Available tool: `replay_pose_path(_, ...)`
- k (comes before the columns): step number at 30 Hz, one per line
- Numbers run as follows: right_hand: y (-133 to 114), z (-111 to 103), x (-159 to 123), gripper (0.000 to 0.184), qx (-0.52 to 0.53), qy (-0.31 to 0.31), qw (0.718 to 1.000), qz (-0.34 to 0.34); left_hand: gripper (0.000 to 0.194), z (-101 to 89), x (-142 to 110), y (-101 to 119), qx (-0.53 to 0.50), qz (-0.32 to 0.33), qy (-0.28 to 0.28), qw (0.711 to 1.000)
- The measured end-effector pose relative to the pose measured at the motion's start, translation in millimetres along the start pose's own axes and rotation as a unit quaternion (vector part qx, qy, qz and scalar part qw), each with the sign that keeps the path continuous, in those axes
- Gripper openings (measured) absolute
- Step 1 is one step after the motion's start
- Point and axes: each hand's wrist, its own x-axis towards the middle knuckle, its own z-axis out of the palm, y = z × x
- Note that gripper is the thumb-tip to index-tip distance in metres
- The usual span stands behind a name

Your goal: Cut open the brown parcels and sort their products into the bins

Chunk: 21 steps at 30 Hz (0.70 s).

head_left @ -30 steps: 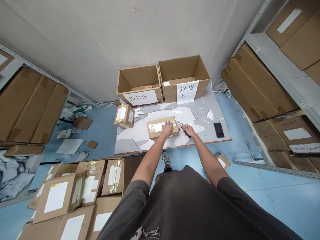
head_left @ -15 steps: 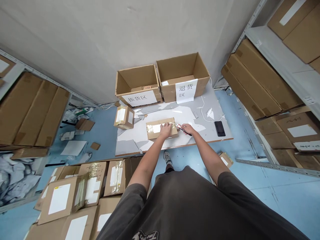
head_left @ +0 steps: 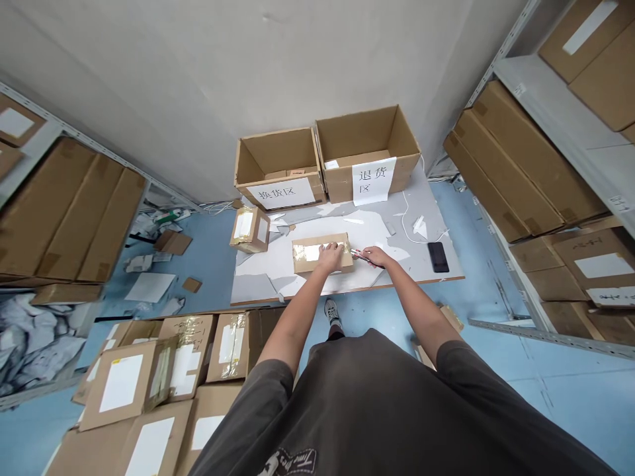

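A flat taped cardboard parcel point(head_left: 317, 253) lies on the grey table point(head_left: 401, 274). My left hand point(head_left: 331, 256) rests flat on the parcel's right part, fingers spread. My right hand point(head_left: 373, 255) is closed round a red and black utility knife point(head_left: 361, 255), whose tip touches the parcel's right end.
Two open labelled boxes point(head_left: 278, 170) point(head_left: 368, 153) stand at the table's back. A small taped box point(head_left: 251, 229) sits at the left edge, a black phone point(head_left: 438, 256) and white cable at the right. Parcels point(head_left: 163, 370) pile on the floor at left; shelves of cartons flank both sides.
My right hand has brought the knife leftward from beside the parcel to its right end. My left hand stays on the parcel.
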Motion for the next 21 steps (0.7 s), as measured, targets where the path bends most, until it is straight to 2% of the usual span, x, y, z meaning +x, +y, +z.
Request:
replay_pose_path(5, 4.4, 5.5, -7.9, 0.028, 0.034, 0.008, 0.999, 0.007, 0.09, 4.3, 0.2, -2.5, -0.006, 0.008, 0.012, 1.0)
replay_pose_path(11, 6.0, 10.0, -19.3, 0.032, 0.052, -0.011, 0.998, 0.013, 0.086, 6.2, 2.2, -3.7, -0.005, 0.004, 0.008, 1.0)
replay_pose_path(17, 16.4, 5.0, -28.7, 0.027, 0.074, 0.05, 0.996, 0.027, 0.087, 13.0, -4.5, -11.4, -0.006, 0.019, 0.01, 1.0)
replay_pose_path(19, 20.8, 2.1, -32.1, 0.027, 0.102, 0.076, 0.991, 0.029, 0.074, 15.7, -5.7, -15.0, -0.022, 0.023, 0.03, 0.999)
replay_pose_path(21, 22.3, 1.4, -33.2, 0.029, 0.129, 0.086, 0.988, 0.026, 0.05, 16.3, -3.3, -19.2, -0.039, 0.016, 0.051, 0.998)
